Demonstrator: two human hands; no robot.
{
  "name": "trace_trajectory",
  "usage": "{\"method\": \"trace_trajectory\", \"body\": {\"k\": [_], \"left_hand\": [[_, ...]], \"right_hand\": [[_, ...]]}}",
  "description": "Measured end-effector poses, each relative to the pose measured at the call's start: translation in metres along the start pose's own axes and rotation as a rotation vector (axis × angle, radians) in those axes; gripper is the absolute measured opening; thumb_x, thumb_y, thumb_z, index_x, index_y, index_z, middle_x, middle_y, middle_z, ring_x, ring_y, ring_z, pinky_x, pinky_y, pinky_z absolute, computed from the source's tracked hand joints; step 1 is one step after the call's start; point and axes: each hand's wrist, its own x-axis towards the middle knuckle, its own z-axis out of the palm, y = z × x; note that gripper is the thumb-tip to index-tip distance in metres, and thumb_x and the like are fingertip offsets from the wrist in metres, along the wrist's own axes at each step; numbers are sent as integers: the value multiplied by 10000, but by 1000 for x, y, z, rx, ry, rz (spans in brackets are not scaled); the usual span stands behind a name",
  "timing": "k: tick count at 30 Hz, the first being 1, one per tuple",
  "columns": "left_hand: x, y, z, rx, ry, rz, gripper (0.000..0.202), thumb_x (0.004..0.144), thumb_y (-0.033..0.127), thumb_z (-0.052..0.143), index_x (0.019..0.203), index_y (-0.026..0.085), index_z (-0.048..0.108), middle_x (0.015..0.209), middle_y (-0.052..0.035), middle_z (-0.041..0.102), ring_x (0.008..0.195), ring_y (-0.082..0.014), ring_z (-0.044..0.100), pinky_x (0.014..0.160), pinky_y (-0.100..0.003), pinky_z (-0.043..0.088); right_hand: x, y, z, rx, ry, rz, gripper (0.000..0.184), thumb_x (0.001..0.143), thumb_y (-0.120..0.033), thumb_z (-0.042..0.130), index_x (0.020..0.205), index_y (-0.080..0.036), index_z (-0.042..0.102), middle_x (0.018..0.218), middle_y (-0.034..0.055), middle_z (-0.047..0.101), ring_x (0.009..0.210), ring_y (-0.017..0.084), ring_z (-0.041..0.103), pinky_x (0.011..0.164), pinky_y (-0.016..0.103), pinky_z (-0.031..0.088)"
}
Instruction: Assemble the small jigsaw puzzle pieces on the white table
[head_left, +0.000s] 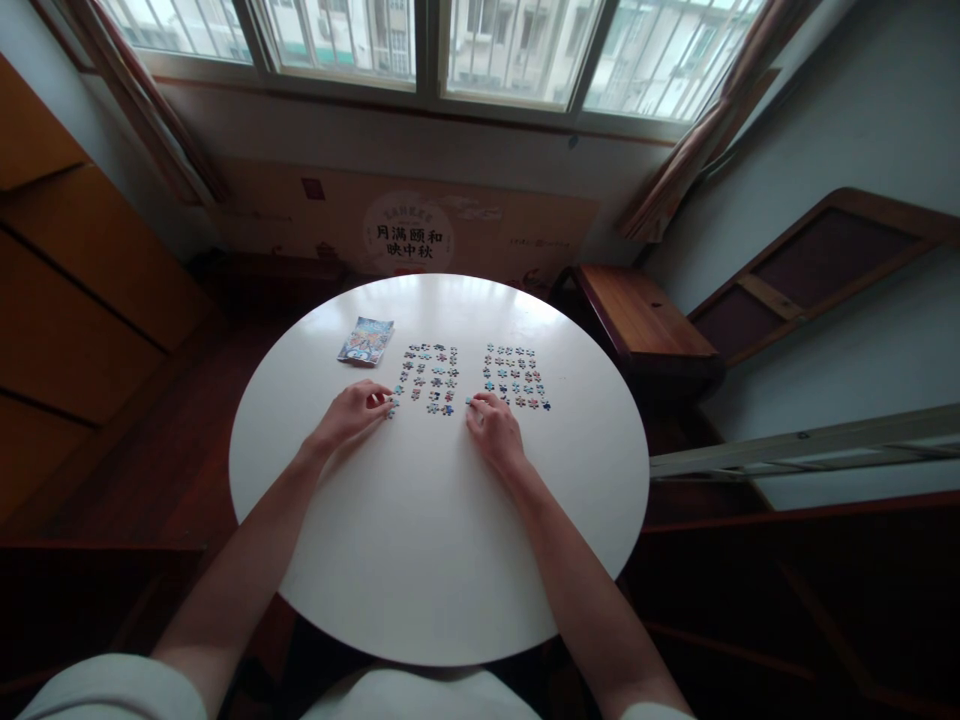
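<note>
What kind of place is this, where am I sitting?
Probably a room in a home: a round white table below a wide window with curtains, wooden cabinets on the left, and jigsaw pieces laid out in rows.

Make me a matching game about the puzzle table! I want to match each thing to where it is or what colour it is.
Things:
1. picture card
2. left hand
3. right hand
4. round table

Places and colours:
A. fingertips at the near corner of the right group of pieces
B. white
C. lying flat, left of all the pieces
D. fingertips at the near corner of the left group of pieces

Pairs: 1-C, 2-D, 3-A, 4-B
</note>
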Motion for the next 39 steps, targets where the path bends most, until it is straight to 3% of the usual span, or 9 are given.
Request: {"method": "trace_trajectory", "body": {"k": [11,19,24,39], "left_hand": [[0,0,0,-14,5,-7,302,783,409,609,970,190,701,845,-47,666,714,-153,623,675,-263,491],[0,6,-3,81,112,-90,310,784,483,582,713,188,641,655,-21,646,597,-141,565,558,-238,392],[-2,13,-5,132,49,-145,336,745,523,613,653,201,638,658,-25,676,589,-151,576,514,-236,342],[-4,15,-6,124,-42,-168,308,715,524,639,699,216,654,731,-16,696,662,-175,608,553,-247,352]], "right_hand": [[0,0,1,49,31,22,269,890,-262,494,1056,-189,693,1173,78,621,1000,210,587,903,339,476],[0,-5,-3,27,16,60,225,880,-275,514,987,-199,697,1042,69,613,754,142,596,712,264,459],[0,-9,-8,-53,-71,28,207,883,-284,519,744,-203,649,745,21,626,683,149,561,659,255,387],[-1,-9,-7,-112,-148,-55,358,886,-365,526,587,-186,611,634,38,653,589,137,524,662,256,324]]}}
